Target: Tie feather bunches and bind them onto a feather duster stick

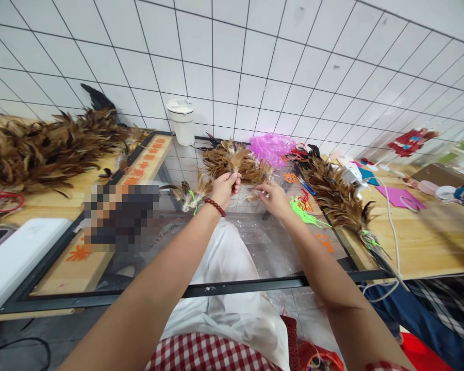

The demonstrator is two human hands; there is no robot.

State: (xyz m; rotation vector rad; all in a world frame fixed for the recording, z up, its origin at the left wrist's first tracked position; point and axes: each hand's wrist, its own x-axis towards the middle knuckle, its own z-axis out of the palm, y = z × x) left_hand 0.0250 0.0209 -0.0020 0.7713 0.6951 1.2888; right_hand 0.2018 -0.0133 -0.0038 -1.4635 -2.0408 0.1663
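My left hand (225, 189), with a bead bracelet on the wrist, is closed in a pinch on a light brown feather (237, 158). To its right, my right hand (274, 200) has bent fingers close together, with a small pale feather tuft (252, 196) at the tips. Just beyond both hands lies a heap of brown feathers (216, 161) on the glass tabletop (270, 242). Left of my left hand is a small feather bunch (185, 198) tied with bright green string.
A lidded white cup (182, 123) stands by the tiled wall. Pink plastic (272, 148) lies behind the heap. Green cords (305, 212) and a long feather bundle (336, 193) are at the right. More feathers (50, 149) cover the left table, near a white box (27, 257). A white cable (392, 232) hangs at right.
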